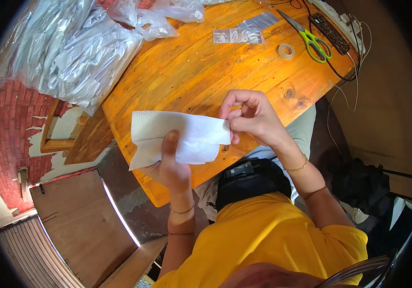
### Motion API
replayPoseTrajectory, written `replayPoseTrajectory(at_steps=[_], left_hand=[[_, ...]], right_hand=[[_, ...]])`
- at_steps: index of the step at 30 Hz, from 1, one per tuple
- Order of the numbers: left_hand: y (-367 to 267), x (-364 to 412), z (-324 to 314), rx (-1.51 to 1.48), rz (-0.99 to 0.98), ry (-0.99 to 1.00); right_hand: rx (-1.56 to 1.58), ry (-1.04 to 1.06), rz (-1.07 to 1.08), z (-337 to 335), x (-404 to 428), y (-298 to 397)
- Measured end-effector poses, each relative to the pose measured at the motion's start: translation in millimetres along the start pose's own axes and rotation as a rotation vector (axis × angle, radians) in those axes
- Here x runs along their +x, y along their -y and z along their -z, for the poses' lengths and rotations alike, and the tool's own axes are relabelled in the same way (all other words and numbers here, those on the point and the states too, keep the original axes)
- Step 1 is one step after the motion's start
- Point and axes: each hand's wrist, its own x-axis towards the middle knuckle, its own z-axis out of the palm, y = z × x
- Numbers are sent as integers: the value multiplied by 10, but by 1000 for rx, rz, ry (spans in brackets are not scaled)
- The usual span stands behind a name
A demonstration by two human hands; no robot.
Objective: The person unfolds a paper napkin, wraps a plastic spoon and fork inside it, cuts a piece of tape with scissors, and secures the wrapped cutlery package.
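A white paper towel (191,129), embossed and folded over on itself, is held above the near part of the wooden table (177,86). My left hand (171,165) grips it from below, with the thumb lying on top of the fold. At the right end of the paper, my right hand (251,117) pinches its upper corner between thumb and fingers. The towel's lower layer hangs a little short of the upper one at the right. The fingers of my left hand are hidden behind the paper.
Clear plastic packets (83,54) fill a big bag at the back left. Farther back lie small clear sachets (238,36), a tape roll (286,51), green-handled scissors (314,43), a leopard-patterned phone or case (330,33) and a white power strip (341,18) with cables.
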Motion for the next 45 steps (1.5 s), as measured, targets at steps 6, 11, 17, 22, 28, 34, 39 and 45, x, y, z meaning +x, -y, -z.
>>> replayPoseTrajectory(at_steps=[6, 11, 17, 22, 28, 34, 39, 45], left_hand=[[16, 5, 14, 9, 1, -22], [18, 34, -14, 14, 41, 34], [110, 35, 3, 37, 175, 96], [60, 76, -18, -147, 402, 61], [116, 129, -4, -370, 540, 16], [189, 194, -77, -201, 392, 52], [280, 209, -32, -236, 395, 12], [309, 277, 92, -321, 386, -18]], right_hand=[[94, -27, 12, -3, 11, -20], [-126, 14, 12, 29, 29, -43], [-519, -95, 269, -122, 66, -152], [-301, -229, 141, -135, 66, -163], [-299, -213, 57, -39, 79, -166], [-335, -228, 20, -87, 73, -142], [-349, -192, -40, -108, 68, -109], [-870, -272, 429, 56, 766, 416]])
